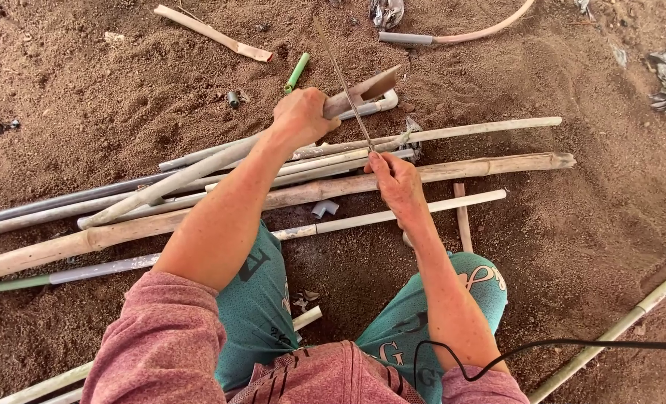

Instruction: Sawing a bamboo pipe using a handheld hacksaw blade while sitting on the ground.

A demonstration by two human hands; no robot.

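Observation:
My left hand grips a long pale stick with a slanted cut end, held up off the ground. My right hand holds the lower end of a thin saw blade that crosses the stick just right of my left hand. Below both hands lies a bundle of poles and pipes on sandy soil. My knees in teal shorts are near the bottom.
A short wooden piece and a small green tube lie farther away. A curved hose rests at the top. A pale pipe runs diagonally at lower right. A black cable crosses my right arm.

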